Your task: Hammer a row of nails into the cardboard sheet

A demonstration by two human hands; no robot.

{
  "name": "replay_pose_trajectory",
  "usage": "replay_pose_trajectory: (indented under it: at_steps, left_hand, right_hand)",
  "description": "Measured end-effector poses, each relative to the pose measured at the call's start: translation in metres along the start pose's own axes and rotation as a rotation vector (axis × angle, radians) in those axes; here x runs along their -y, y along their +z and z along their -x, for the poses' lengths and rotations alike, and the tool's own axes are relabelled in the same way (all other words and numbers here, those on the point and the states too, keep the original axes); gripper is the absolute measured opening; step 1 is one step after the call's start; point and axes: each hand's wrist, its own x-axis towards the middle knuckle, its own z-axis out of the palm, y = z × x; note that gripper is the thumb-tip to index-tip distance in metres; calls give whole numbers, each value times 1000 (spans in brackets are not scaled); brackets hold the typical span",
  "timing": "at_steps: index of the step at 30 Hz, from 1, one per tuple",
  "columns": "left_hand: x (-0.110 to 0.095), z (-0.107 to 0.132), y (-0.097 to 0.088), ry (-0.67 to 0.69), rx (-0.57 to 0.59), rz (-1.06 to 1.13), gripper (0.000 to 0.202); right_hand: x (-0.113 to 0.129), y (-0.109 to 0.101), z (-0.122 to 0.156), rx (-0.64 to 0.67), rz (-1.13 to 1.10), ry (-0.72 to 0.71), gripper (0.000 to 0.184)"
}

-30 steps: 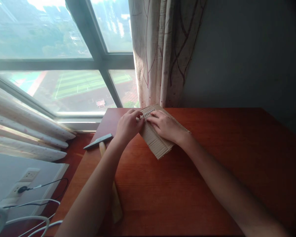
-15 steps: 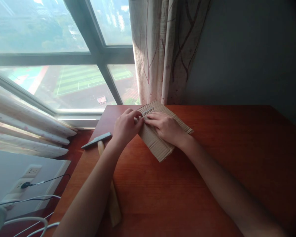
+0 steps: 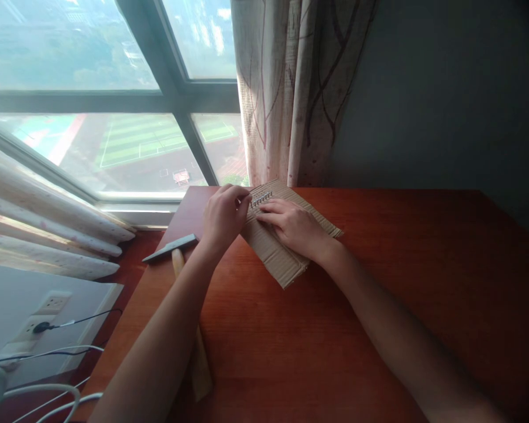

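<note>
A piece of corrugated cardboard lies at a slant near the table's far edge. Several small nail-like metal pins stand in rows at its far end. Beside the left end of these rows, my left hand is closed in a pinch; what its fingertips hold, if anything, is too small to make out. My right hand rests on the cardboard with fingers stretched out, just on the near side of the pins. Under my left forearm lies a hammer, its wooden handle partly covered.
The reddish wooden table carries all of this. A window and a patterned curtain stand behind it. White cables and a wall socket are at the lower left, beyond the table's left edge.
My left hand has shifted slightly up and left, its fingertips away from my right hand's, so more of the pins show. My right hand has stayed on the cardboard.
</note>
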Motion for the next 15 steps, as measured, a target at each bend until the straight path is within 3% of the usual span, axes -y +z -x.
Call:
replay_pose_trajectory:
  at_steps: [5, 8, 11, 15]
  left_hand:
    - [-3, -7, -18, -79, -216, 255, 12]
    - [-3, 6, -42, -105, -226, 326, 14]
    - [7, 36, -64, -180, -141, 106, 16]
    - [24, 79, -76, -200, 149, -182, 19]
  right_hand:
    - [0, -1, 0, 5, -22, 0, 32]
    - [0, -2, 0, 11, -45, 10, 31]
    - [-1, -2, 0, 21, -72, 23, 34]
    - [-1, -2, 0, 22, -79, 33, 34]
